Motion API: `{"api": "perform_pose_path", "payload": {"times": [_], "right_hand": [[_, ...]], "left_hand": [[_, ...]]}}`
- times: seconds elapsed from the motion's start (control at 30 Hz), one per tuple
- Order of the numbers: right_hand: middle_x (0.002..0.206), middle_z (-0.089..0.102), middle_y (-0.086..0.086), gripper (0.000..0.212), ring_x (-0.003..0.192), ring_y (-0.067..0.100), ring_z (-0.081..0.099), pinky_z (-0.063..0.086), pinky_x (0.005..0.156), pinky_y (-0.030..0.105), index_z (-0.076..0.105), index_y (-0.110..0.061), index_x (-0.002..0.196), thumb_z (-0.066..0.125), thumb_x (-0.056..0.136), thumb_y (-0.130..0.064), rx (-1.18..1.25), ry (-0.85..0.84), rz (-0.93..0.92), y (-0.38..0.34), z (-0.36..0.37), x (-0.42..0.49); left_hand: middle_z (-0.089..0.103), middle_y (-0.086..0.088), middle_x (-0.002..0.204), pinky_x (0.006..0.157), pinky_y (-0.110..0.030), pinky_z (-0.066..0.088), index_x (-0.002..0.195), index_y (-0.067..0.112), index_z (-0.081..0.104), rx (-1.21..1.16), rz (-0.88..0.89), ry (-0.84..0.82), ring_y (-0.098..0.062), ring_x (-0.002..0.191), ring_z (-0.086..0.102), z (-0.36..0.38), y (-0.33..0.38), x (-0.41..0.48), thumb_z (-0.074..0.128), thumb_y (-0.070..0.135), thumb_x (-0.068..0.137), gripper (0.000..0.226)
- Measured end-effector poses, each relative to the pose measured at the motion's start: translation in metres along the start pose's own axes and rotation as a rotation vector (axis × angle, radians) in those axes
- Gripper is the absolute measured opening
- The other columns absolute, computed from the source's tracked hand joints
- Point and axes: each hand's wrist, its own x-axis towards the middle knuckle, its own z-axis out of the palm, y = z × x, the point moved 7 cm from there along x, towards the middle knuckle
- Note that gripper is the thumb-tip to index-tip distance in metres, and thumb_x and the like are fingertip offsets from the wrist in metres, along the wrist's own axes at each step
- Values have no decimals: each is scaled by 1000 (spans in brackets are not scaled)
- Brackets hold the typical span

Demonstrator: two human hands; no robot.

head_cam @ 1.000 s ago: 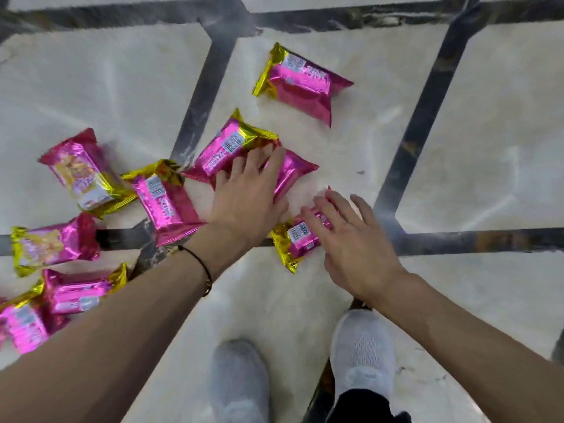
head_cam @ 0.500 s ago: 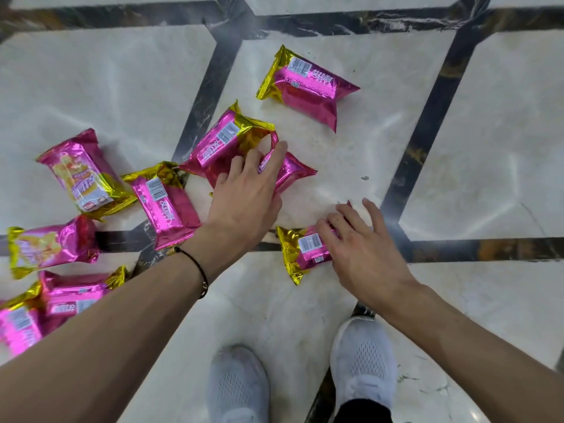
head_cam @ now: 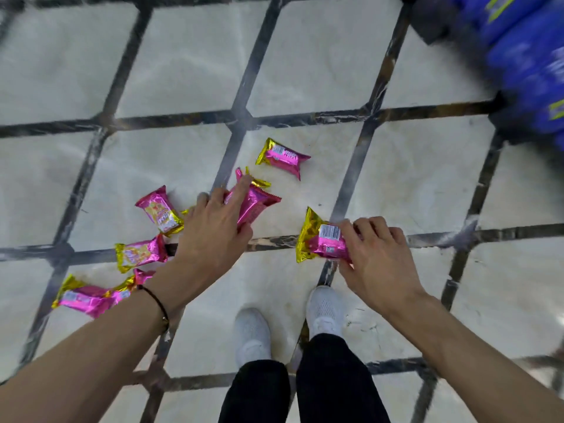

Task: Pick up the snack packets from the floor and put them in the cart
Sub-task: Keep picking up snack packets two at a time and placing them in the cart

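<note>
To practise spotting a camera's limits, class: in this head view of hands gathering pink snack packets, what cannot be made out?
Blue shapes, head view, top right: motion-blurred, cut by the edge; cart or not, unclear.
Packets in the left hand: fingers hide their count.
Barcoded packet: right hand covers its far end.
Lower-left packets: left forearm overlaps them.

Pink-and-gold snack packets (head_cam: 283,157) on cream, dark-gridded floor (head_cam: 412,184).

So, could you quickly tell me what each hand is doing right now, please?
Left hand: grips a pink-and-gold foil snack packet.
Right hand: grips a barcoded pink-and-gold foil snack packet.
</note>
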Motion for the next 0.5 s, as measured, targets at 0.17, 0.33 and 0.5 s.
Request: {"api": "perform_pose_path", "payload": {"times": [0.17,0.33,0.5], "right_hand": [[99,60,13,47,94,36,54,39,92,52,52,-9,114,63,80,-40,-14,141,110,15,-142,-50],[99,60,15,47,94,36,54,45,85,47,54,-6,105,74,78,-37,150,242,232,27,-272,-106],[94,60,14,46,87,35,54,45,70,42,54,-6,104,75,75,-35,201,325,304,38,-382,-163]], "left_hand": [[53,-17,113,80,-59,50,154,25,22,-57,-129,14,-43,104,49,-133,34,-55,67,29,83,85],[51,-17,119,85,-58,50,154,24,19,-119,-170,38,-43,108,47,-245,106,-125,60,27,86,80],[51,-18,120,87,-55,48,156,23,20,-201,-152,67,-45,102,51,-333,167,-183,58,26,88,78]]}}
